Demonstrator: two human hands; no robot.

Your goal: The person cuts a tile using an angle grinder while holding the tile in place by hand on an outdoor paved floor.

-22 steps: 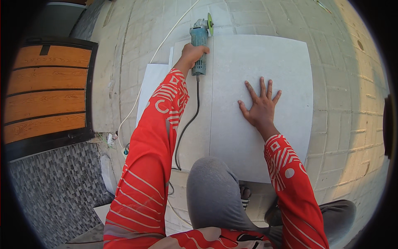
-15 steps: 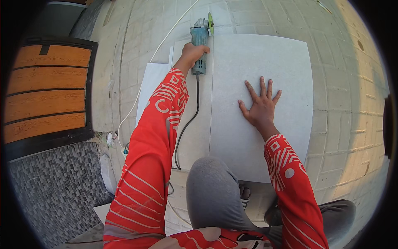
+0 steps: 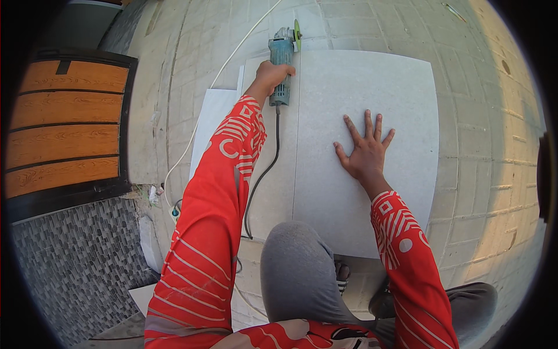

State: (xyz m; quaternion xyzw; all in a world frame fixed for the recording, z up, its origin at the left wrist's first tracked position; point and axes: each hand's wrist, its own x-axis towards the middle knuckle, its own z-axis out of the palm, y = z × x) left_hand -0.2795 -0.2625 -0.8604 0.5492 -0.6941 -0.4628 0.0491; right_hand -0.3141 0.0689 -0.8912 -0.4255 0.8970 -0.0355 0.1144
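My left hand is wrapped round the body of a teal angle grinder, whose green disc stands upright at the far edge of a large pale grey tile. A thin straight line runs down the tile, below the disc. The grinder's black cord trails toward my knee. My right hand lies flat on the tile, right of the line, fingers spread. A white sheet shows left of the tile, partly under my left arm.
An orange slatted panel in a black frame is at the left, above a grey mosaic surface. A white cable with a socket crosses the paved ground. My grey-clad knee is at the tile's near edge.
The grinder in my left hand and the tile under my right hand appear shifted only very slightly in the picture. Both hands keep the same hold and posture.
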